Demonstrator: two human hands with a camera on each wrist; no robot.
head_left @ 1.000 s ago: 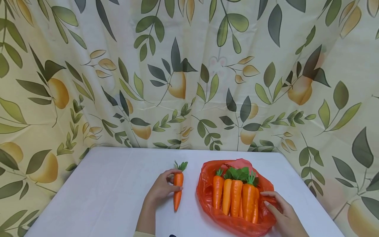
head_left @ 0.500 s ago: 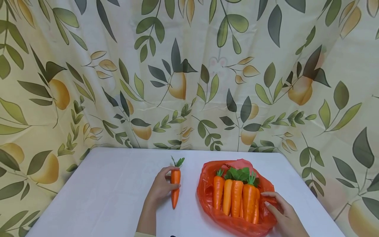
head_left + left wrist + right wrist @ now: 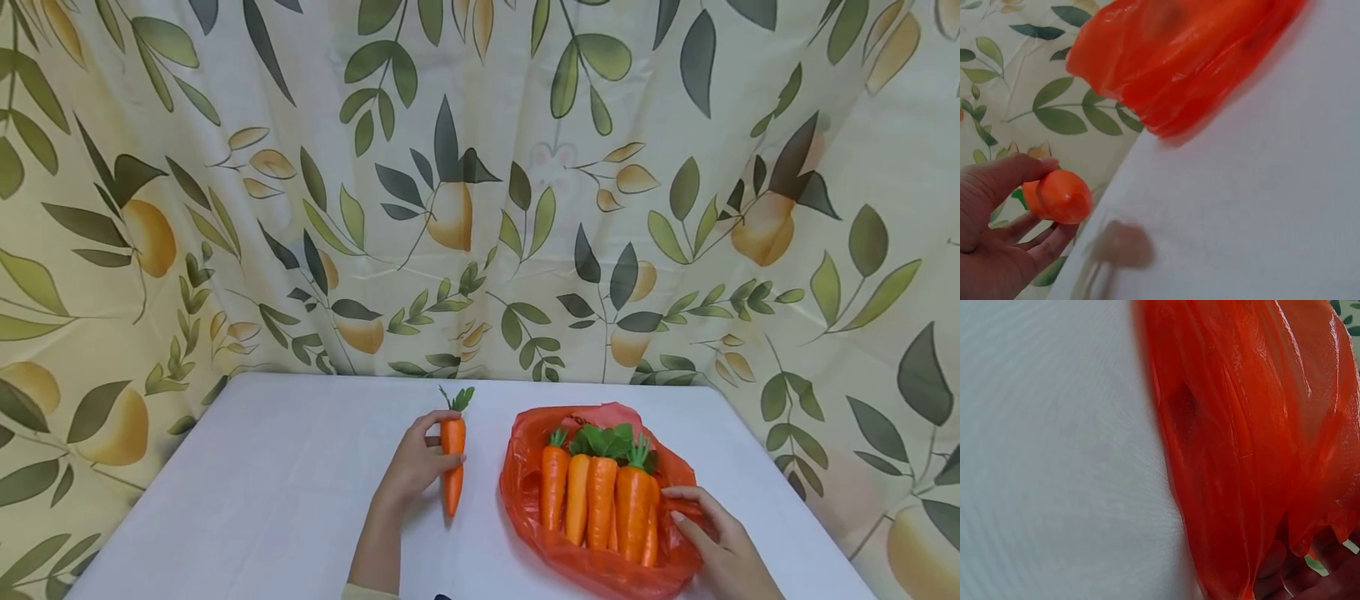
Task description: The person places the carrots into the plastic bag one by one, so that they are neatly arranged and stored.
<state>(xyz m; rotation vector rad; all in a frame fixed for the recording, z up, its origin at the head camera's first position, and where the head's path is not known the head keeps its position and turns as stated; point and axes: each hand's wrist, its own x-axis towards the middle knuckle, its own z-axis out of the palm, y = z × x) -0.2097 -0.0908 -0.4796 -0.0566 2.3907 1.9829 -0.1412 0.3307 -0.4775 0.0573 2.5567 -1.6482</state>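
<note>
My left hand (image 3: 415,462) pinches a carrot (image 3: 453,436) with green leaves between thumb and fingers. The carrot points tip down toward me. In the left wrist view its rounded orange end (image 3: 1067,199) faces the camera, and a shadow lies apart from it on the cloth. To the right stands a red plastic bag (image 3: 517,492), opened wide, with several carrots (image 3: 600,500) side by side in it. At the bag's right rim, my right hand (image 3: 723,546) holds the plastic between thumb and fingers; in the right wrist view, fingers (image 3: 1332,550) show partly behind the film.
A white cloth covers the table (image 3: 262,492). Behind it hangs a curtain (image 3: 480,317) printed with leaves and fruit. Green leaves (image 3: 603,437) lie at the carrots' top ends in the bag. A small dark object (image 3: 442,597) peeks in at the bottom edge.
The left hand has moved the carrot slightly left, then back right and a little farther from me. The right hand and the bag stay nearly in place.
</note>
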